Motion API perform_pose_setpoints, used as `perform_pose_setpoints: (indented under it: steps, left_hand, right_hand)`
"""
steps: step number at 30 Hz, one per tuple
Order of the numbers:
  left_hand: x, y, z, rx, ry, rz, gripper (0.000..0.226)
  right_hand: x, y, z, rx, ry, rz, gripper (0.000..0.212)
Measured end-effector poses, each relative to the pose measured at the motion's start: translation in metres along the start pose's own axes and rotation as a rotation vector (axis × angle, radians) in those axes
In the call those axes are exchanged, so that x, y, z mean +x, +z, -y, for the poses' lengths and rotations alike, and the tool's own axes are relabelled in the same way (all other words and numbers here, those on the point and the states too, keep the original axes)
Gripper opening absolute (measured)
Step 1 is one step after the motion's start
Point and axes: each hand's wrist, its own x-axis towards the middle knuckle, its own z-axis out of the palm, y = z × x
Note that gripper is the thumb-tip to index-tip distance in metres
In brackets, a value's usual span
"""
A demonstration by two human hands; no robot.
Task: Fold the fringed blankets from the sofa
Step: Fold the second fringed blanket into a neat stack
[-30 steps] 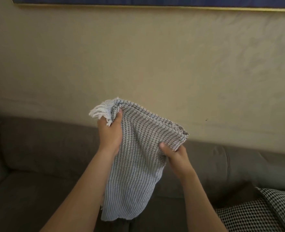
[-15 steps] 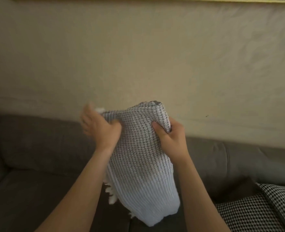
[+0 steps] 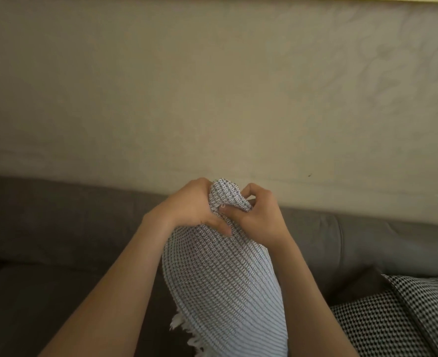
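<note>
The blanket (image 3: 223, 284) is grey-and-white ribbed knit, the sofa (image 3: 58, 228) grey-brown, the cushion (image 3: 393, 320) black-and-white houndstooth.

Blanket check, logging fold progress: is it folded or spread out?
Folded over, unfinished: blanket hangs bunched from both hands.

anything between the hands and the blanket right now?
No. Both the left hand and the right hand already grip the top of the grey knit blanket, which hangs free in front of the sofa.
</note>
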Motion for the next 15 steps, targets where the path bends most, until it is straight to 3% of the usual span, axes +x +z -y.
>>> perform_pose_setpoints:
  steps: [3, 7, 12, 15]
  left_hand:
    - [0.005, 0.006, -0.004, 0.086, 0.002, -0.04, 0.047]
    - [0.005, 0.01, -0.014, 0.098, 0.172, -0.112, 0.026]
    - [0.004, 0.0, -0.02, 0.033, 0.304, -0.323, 0.028]
    - [0.005, -0.007, -0.016, -0.015, 0.375, -0.512, 0.018]
  right_hand:
    - [-0.006, -0.004, -0.013, 0.14, 0.073, 0.022, 0.045]
    - [-0.011, -0.009, -0.036, 0.227, 0.021, 0.129, 0.029]
    - [-0.02, 0.002, -0.087, 0.071, 0.15, 0.307, 0.024]
    - [-0.026, 0.013, -0.116, -0.014, 0.239, 0.38, 0.029]
